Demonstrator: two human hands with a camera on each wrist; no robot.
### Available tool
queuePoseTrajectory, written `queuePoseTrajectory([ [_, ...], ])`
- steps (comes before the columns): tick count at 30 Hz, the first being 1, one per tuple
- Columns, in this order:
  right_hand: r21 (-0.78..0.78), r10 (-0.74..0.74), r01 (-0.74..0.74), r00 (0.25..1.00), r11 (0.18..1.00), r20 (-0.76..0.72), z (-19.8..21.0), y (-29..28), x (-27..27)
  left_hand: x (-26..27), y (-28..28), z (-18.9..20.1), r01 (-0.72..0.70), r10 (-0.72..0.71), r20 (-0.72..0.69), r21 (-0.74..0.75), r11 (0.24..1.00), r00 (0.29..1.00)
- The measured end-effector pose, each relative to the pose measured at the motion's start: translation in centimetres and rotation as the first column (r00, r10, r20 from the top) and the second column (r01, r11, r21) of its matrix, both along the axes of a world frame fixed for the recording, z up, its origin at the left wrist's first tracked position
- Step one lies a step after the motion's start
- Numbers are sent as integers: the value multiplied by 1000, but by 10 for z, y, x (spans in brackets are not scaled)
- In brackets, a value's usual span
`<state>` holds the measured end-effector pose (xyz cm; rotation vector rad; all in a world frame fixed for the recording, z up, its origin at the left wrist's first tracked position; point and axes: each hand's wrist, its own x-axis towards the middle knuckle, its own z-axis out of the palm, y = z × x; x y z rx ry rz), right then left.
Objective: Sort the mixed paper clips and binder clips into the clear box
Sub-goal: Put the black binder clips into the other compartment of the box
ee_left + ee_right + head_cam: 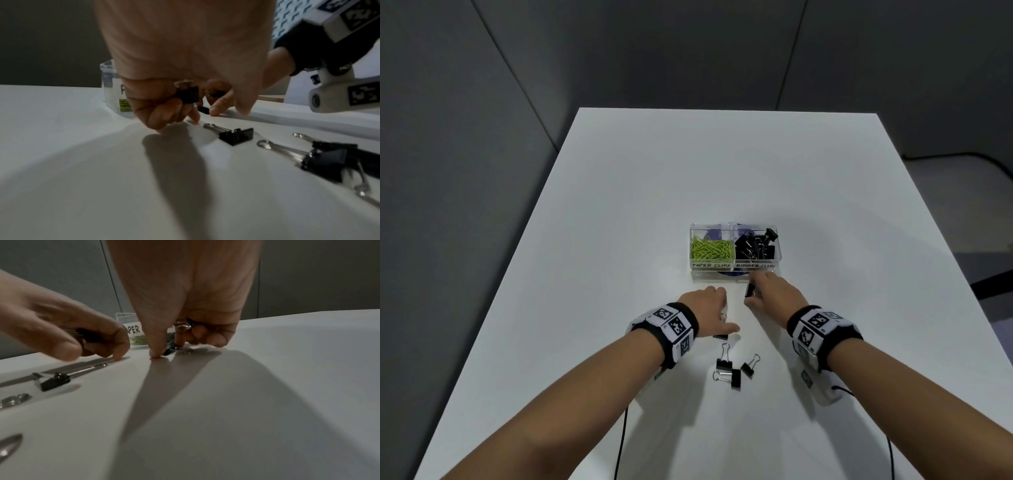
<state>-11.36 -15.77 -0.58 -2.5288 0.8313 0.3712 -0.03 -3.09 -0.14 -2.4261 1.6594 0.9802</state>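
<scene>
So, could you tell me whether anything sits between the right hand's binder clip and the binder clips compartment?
Nothing visible does. The right hand pinches a binder clip just in front of the clear box, whose top is open; only bare table lies between.

Loose binder clips (732,368) lie on the table (619,205) before the clear box (734,270).

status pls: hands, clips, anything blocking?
Left hand grips a binder clip. Right hand pinches another clip at the table. Three loose clips remain. Clear box unobstructed.
</scene>
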Motion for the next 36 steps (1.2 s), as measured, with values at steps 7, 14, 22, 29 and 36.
queuePoseTrajectory([
  [7,185,-69,66,998,980,10,0,1,-5,-9,-7,-4,-109,109,-85,6,994,990],
  [14,259,34,-33,999,965,1,4,13,-38,10,19,3,34,-34,-152,-1,999,988],
  [22,316,141,-120,989,941,-46,20,41,-62,-4,37,-9,72,-71,23,-30,997,997],
  [29,194,345,-314,926,929,-154,11,64,-63,-26,42,-14,70,-70,183,6,998,981],
  [36,170,364,-341,923,925,-129,9,53,-66,-30,38,-10,-81,78,193,8,997,978],
])
